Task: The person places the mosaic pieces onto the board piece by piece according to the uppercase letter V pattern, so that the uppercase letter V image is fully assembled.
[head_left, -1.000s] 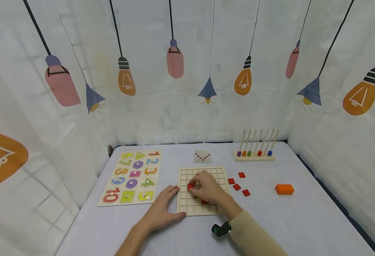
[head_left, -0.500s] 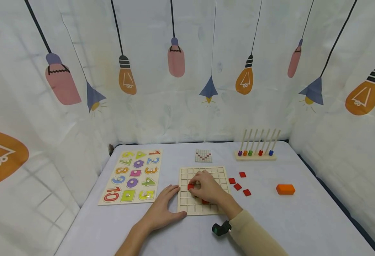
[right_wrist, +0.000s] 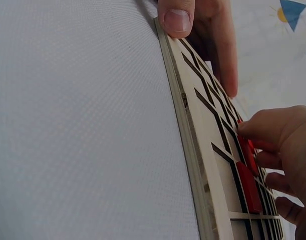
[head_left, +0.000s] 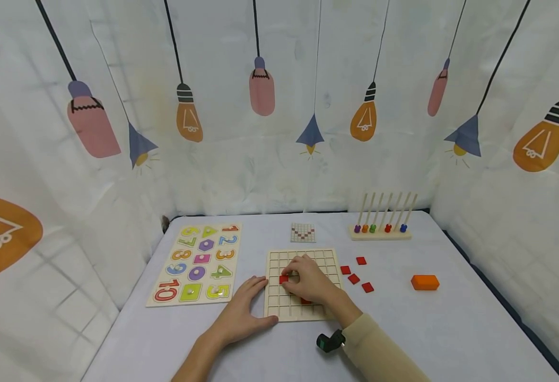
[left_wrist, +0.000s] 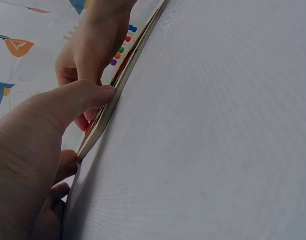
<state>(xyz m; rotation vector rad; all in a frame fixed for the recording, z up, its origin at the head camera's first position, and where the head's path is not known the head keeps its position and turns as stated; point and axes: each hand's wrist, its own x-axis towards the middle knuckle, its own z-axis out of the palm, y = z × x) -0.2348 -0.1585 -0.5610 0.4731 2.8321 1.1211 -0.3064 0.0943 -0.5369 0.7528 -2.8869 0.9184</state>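
Observation:
A wooden grid board [head_left: 276, 311] lies on the white table. My right hand [head_left: 310, 279] is over its middle, thumb and fingertips pinching a small red square tile [head_left: 283, 279] at the board's left part. Another red tile [right_wrist: 249, 189] sits in a cell nearer the front, partly under the hand in the head view. At the board's front left corner is my left hand [head_left: 242, 312]; its thumb touches the front edge and its extended fingers rest along the left side. In the right wrist view, more red shows by the right fingertips, partly hidden.
Several loose red tiles [head_left: 353, 278] lie right of the board, with an orange block [head_left: 425, 282] farther right. Behind stand a small pattern card [head_left: 303, 233] and a peg abacus [head_left: 380, 236] with coloured beads. A number puzzle board [head_left: 194, 265] lies at left.

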